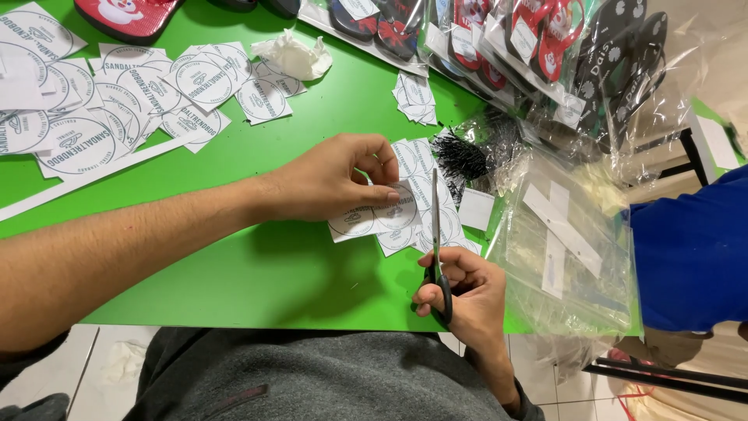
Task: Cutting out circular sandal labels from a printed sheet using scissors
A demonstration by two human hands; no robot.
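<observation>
Head view, looking down on a green tabletop [257, 281].

Far left: a loose spread of cut paper labels [101, 101], white squares each printed with a round grey emblem, overlapping one another. Just right of them lies a crumpled white tissue [292, 56].

Centre: the left hand [331, 183] reaches in from the left, thumb and fingers pinched together on a strip of uncut labels [378, 218]. The strip shows 2 round emblems side by side, white paper, grey print, held just above the tabletop and over a small pile of finished labels [425, 191].

Handling judgement: the strip looks like thin paper, very light, limp at any unsupported edge, easy to crease or tear. A pinch close to the cut line, as seen here, should keep it taut; a hold farther out would likely let it droop at the blade.

Centre-right: the right hand [463, 300] is closed through the black handles of the scissors [436, 249], blades pointing away from the body and up into the strip between the 2 emblems. Whether the blades are open or closed cannot be told.

Right: a bundle of black plastic ties [460, 156], clear bags [569, 249] with white paper strips, and bagged flip-flops [545, 39] along the far edge. A blue sleeve [693, 249] of another person sits at the right edge.
</observation>
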